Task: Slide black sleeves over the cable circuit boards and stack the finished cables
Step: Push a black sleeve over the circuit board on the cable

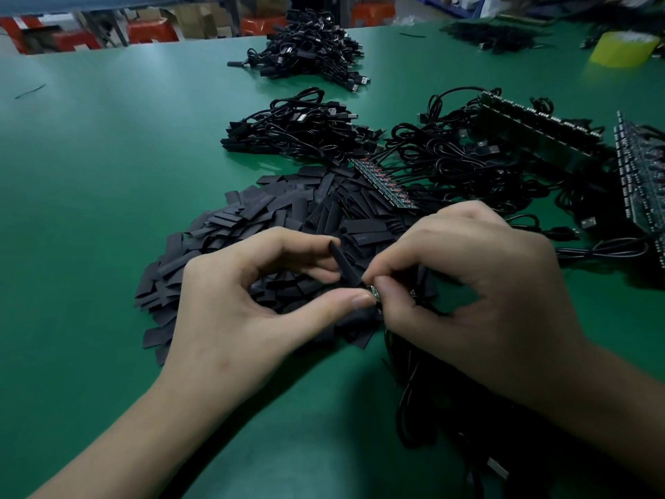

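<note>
Surface: a green desk (108, 156) lies under your hands, and red crates and cardboard boxes stand past its far edge.
Left hand: your left hand (230, 307) pinches a black sleeve (343, 262) between thumb and fingers (316, 262). The sleeve is tilted, with its upper end pointing away from you.
Right hand: your right hand (478, 293) has its fingers curled tight on a small green circuit board (374, 292), pinched at the tips and touching your left thumb.
Sleeve and board: the sleeve's lower end meets the board right between your fingers. You cannot tell how far the board has gone in.
Cable: a black cable (424, 408) lies looped on the desk below your right fingers, nearer to you.
Sleeve heap: a heap of loose sleeves (273, 217) lies beneath your fingers and spreads beyond them and to the left.
Board strip: just beyond your right fingers, a board strip (383, 183) with red wires lies on the heap's far edge.
Unsleeved tangle: a cable tangle (467, 160) with long board panels (539, 127) lies beyond your right fingers and to the right.
Stacks: a near stack (295, 135) of sleeved cables sits well beyond your left fingers, and a far stack (309, 48) lies farther still.
Corner: a yellow roll (622, 48) stands far off to the right.
</note>
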A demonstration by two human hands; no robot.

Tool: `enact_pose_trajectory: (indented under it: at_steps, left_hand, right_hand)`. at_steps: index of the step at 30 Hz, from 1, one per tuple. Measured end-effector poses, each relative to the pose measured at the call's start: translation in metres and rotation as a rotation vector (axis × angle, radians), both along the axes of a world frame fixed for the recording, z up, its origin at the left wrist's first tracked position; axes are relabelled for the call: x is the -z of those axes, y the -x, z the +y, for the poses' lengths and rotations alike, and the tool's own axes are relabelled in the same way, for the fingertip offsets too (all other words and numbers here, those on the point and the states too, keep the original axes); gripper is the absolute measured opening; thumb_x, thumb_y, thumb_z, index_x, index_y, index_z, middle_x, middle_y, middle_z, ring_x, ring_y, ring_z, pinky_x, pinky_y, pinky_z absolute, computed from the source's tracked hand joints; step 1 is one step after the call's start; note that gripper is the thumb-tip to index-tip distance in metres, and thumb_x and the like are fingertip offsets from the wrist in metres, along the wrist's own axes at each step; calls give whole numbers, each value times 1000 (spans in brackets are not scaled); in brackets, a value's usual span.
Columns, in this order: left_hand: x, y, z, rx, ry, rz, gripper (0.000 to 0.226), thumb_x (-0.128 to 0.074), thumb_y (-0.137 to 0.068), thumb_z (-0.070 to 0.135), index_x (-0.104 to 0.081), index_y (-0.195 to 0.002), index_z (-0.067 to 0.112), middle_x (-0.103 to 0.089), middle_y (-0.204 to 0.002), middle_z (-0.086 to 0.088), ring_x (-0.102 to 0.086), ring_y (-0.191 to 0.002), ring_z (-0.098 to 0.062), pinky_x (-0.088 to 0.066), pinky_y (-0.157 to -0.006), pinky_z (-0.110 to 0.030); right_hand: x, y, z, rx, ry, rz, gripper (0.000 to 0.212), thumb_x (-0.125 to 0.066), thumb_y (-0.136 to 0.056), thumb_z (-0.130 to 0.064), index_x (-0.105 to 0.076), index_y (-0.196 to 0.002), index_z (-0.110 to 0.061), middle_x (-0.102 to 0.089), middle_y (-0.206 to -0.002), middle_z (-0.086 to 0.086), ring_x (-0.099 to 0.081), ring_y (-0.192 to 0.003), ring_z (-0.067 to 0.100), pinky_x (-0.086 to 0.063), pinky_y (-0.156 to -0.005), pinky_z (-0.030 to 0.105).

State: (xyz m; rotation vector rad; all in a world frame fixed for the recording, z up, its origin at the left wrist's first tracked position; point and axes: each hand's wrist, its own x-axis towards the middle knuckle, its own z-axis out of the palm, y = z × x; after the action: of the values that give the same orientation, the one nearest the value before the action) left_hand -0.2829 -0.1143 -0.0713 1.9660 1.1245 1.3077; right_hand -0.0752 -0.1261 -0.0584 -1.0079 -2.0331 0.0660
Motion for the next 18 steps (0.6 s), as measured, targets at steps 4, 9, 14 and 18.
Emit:
enact_pose_trajectory:
  at_steps: [4,9,14,18]
  left_hand:
    - [4,2,2,-3,-1,-15,37,-83,-73,49,-73,-104,30,-77,-94,12,-75,-88,-8,-55,-84,-19]
    - [4,1,6,-65,39,-70,38,-83,-73,47,-74,-104,29,-78,-94,10,-75,-87,-9,-56,-84,-19]
    - [6,5,11,-161,105,-176,36,-84,-70,48,-76,-98,26,-78,-89,10,-75,-82,-7,-56,-78,-16]
    - [6,7,15,-235,122,-203,36,-88,-70,48,-76,-96,25,-78,-87,9,-75,-81,-7,-56,-77,-17]
  right_hand:
    - [0,0,1,-9,57,17,6,-72,-83,-15,-74,-87,-19,-68,-80,-14,-57,-73,-1,-45,-80,30]
    - [4,-2,3,-44,162,-75,11,-68,-88,-34,-70,-93,-24,-66,-80,-16,-59,-76,2,-48,-77,34]
    - [9,-6,10,-22,239,-191,26,-60,-93,-48,-69,-100,-26,-66,-90,-15,-62,-86,11,-51,-73,39]
    - [10,-8,13,10,195,-222,20,-59,-97,-36,-71,-107,-24,-63,-90,-18,-59,-86,8,-52,-74,38]
